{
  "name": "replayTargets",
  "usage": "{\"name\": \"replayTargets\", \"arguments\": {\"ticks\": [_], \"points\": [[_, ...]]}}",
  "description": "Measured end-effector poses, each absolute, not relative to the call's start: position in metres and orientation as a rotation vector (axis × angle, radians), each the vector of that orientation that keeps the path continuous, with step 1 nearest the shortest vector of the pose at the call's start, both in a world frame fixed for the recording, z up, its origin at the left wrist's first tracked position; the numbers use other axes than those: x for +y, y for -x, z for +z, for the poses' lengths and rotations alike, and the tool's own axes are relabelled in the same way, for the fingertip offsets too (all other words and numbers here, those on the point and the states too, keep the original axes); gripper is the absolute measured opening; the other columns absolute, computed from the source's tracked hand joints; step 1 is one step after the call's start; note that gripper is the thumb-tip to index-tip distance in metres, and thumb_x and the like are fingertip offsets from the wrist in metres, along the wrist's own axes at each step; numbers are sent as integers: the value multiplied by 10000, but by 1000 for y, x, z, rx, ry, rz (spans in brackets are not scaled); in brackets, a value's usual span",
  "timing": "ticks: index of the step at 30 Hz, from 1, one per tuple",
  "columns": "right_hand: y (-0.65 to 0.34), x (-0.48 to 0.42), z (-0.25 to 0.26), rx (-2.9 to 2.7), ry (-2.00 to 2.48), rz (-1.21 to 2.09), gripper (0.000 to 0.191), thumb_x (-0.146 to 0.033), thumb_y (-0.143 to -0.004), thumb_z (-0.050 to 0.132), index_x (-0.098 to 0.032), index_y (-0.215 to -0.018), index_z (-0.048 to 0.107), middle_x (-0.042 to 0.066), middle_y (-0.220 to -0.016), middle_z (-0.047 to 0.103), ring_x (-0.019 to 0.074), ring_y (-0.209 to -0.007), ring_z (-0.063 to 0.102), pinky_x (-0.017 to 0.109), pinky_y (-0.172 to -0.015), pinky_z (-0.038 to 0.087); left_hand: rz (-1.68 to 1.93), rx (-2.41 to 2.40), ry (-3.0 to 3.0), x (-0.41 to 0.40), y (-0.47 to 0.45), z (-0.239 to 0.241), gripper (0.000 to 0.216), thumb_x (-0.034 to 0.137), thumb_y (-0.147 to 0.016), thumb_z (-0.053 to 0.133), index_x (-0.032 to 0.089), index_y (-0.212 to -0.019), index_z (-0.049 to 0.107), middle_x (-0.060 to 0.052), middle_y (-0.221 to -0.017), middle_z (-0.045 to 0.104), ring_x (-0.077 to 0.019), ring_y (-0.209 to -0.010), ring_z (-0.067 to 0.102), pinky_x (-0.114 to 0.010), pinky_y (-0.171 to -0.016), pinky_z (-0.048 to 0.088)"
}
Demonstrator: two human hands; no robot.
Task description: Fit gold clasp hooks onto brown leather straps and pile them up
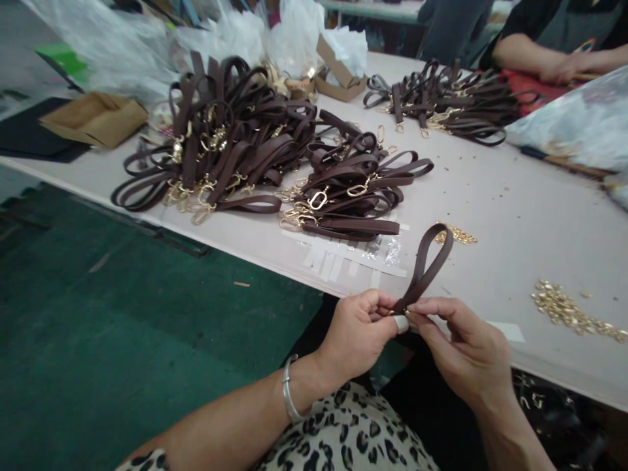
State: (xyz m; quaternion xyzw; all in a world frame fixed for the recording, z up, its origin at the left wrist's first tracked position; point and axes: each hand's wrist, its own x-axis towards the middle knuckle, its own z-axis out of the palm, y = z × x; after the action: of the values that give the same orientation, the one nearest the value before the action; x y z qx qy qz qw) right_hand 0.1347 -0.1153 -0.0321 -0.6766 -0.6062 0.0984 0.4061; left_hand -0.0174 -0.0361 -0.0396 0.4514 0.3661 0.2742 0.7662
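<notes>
Between both hands, at the table's near edge, a brown looped wrist strap (426, 268) stands with its loop pointing up and away. My left hand (358, 330) pinches the strap's lower end; a white band wraps one finger. My right hand (464, 343) closes thumb and forefinger on the same end from the right. A tiny gold-coloured piece shows at the right fingertips, too small to name surely. Just beyond the loop lies a small pile of gold metal pieces (458, 234). A larger pile of gold pieces (564, 307) is to the right.
Brown straps with gold clasps form a large heap (230, 131), a smaller heap (363, 176) and a far heap (451, 98). A paper bag (95, 118), an open cardboard box (341, 85) and plastic bags (294, 36) stand behind. Across the table are another person's hands (564, 65).
</notes>
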Motion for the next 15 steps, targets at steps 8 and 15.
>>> {"name": "replayTargets", "arguments": {"ticks": [8,15], "points": [[-132,-119,-22,-1725,1612,40,154,-101,-906,613,-248,-951,630,-26,-889,718,103,-795,690,192,-738,530,676,816,-1559,-39,24,-37,95,177,-824,675,130,-885,731,-26,-778,719,-128,-697,620,-226,-674,471],[-124,-128,-37,-1392,1647,223,121,-151,-871,673,-246,-903,606,-9,-894,693,119,-829,675,216,-766,545,770,740,-1834,-41,26,-33,169,76,-814,618,127,-934,725,-34,-791,735,-139,-691,650,-232,-667,470]]}}
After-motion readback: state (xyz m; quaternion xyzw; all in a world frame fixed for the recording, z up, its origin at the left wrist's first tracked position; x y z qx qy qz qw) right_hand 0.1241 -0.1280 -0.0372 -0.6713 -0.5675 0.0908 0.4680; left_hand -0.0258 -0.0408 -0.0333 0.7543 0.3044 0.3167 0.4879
